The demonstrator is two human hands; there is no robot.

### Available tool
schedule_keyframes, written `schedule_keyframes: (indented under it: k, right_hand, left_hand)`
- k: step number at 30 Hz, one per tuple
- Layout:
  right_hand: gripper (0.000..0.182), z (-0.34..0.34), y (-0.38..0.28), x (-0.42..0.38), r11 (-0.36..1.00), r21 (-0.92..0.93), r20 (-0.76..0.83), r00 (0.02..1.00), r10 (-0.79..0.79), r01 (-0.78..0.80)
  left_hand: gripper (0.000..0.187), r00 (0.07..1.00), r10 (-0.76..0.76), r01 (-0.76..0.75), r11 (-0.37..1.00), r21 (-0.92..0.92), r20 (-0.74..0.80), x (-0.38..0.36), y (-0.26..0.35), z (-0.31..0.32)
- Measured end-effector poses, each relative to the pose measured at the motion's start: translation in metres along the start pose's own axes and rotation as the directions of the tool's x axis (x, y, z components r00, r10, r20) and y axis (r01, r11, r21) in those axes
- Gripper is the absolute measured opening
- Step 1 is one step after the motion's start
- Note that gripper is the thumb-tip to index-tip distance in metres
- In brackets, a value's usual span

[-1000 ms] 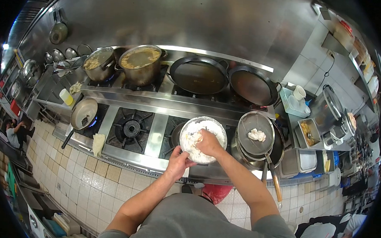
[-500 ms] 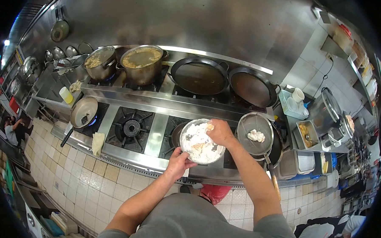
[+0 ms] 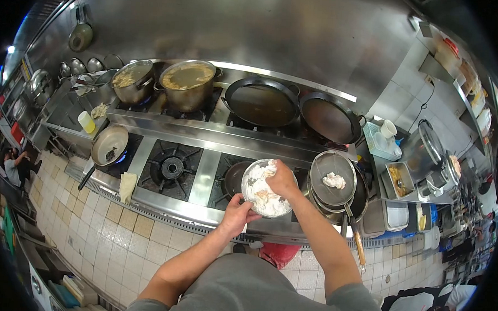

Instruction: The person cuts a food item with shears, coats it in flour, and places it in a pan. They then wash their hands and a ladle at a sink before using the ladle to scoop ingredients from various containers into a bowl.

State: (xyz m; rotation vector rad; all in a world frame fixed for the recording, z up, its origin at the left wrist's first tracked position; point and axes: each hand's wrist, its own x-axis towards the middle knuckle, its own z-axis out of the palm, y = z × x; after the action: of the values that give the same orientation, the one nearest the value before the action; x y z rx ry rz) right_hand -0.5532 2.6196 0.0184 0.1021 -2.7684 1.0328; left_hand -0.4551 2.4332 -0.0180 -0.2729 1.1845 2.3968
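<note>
The steel stove (image 3: pixel 204 178) has a raised rear tier carrying, from its left end, a smaller stockpot (image 3: pixel 135 96), a larger stockpot (image 3: pixel 187 101), a wide dark pan (image 3: pixel 258 81) and a second dark pan (image 3: pixel 316 98) at the right end. On the lower tier, a frying pan (image 3: pixel 117 136) sits near the left edge, with a pale cloth (image 3: pixel 127 187) at the front edge, close to the left corner. Rightward come a black burner grate (image 3: pixel 172 168), a partly hidden pan (image 3: pixel 234 177) and, near the right edge, a deep black pan (image 3: pixel 362 195).
</note>
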Motion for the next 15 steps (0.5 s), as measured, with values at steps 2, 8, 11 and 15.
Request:
schedule_keyframes:
  k: [2, 8, 11, 15]
  right_hand:
    - [0.050, 0.006, -0.007, -0.011, 0.999, 0.022, 0.006, 0.999, -0.048, 0.048]
    - [0.049, -0.004, -0.028, -0.025, 0.985, 0.157, 0.192, 0.976, -0.104, 0.074]
    - [0.031, -0.017, -0.024, -0.016, 0.972, 0.169, -0.019, 0.986, -0.165, 0.166]
    - [0.030, -0.020, -0.009, -0.008, 0.949, -0.202, 0.170, 0.963, -0.208, 0.241]
  left_hand:
    - [0.037, 1.000, -0.004, 0.004, 1.000, 0.002, 0.008, 0.001, -0.002, -0.003]
    - [0.036, 1.000, -0.021, 0.021, 1.000, 0.019, -0.003, 0.000, 0.002, -0.007]
    - [0.038, 1.000, -0.015, 0.015, 1.000, -0.008, 0.002, 0.000, 0.003, -0.008]
    - [0.041, 1.000, -0.007, 0.007, 1.000, -0.025, 0.021, 0.003, 0.006, -0.005]
